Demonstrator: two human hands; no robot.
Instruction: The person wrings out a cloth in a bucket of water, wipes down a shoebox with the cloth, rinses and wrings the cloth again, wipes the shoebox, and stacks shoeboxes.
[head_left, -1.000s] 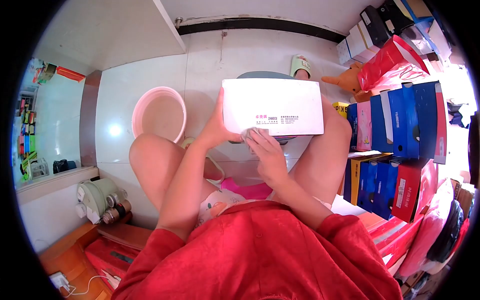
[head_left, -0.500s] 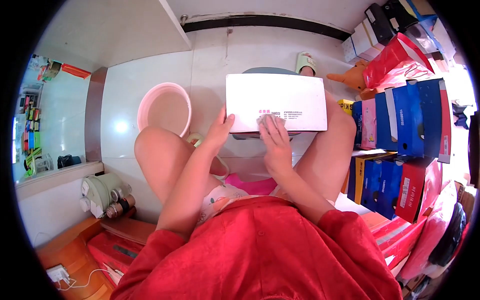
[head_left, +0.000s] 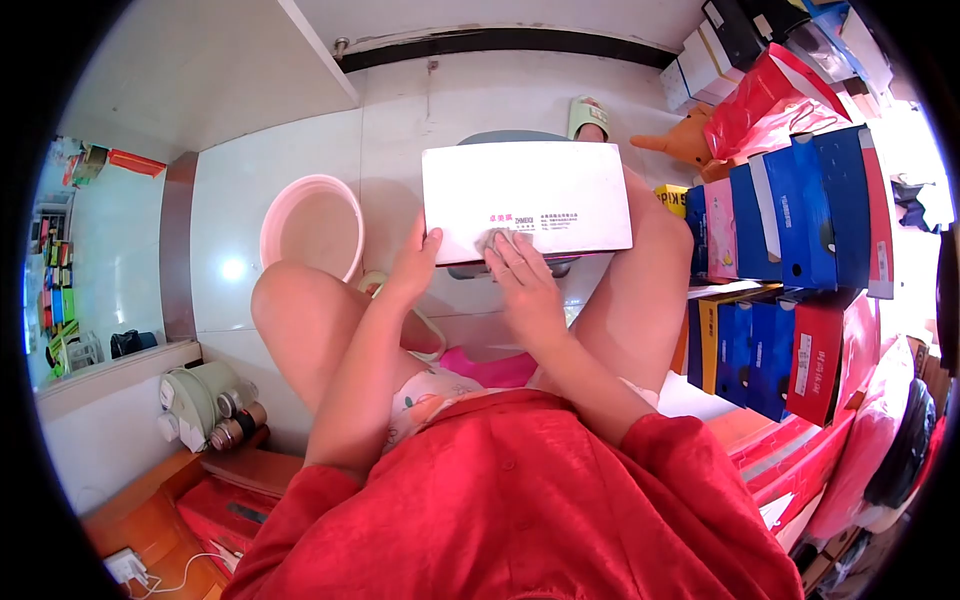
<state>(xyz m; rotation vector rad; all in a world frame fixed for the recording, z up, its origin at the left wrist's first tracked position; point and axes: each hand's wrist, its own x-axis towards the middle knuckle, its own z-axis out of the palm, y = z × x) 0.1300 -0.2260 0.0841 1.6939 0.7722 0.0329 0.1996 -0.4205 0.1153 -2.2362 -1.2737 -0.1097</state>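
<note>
White box (head_left: 525,185) is lying with a broad face up between the person's knees, seemingly resting on a grey stool (head_left: 510,136) that is mostly hiding beneath it. Small pink and black print is showing along the near part of the face. The right hand (head_left: 532,300) is pressing a crumpled grey cloth (head_left: 495,240) onto the box, beside that print; its fingers are grasping the cloth, and it appears to be wiping. The left hand (head_left: 408,268) is gripping the near left corner, its thumb lying on the upper face, while its other fingers are partly hiding. Any further stroke would be calling for light, even pressure from the right hand and a steady corner hold from the left.

Both hands are working at the near side, leaving the far edge untouched. Farther left, a pink bucket (head_left: 268,235) is standing on the tiled floor (head_left: 285,150). On the right, blue and red shoe boxes (head_left: 806,215) are standing in rows, with a red bag (head_left: 765,105) lying beyond.
</note>
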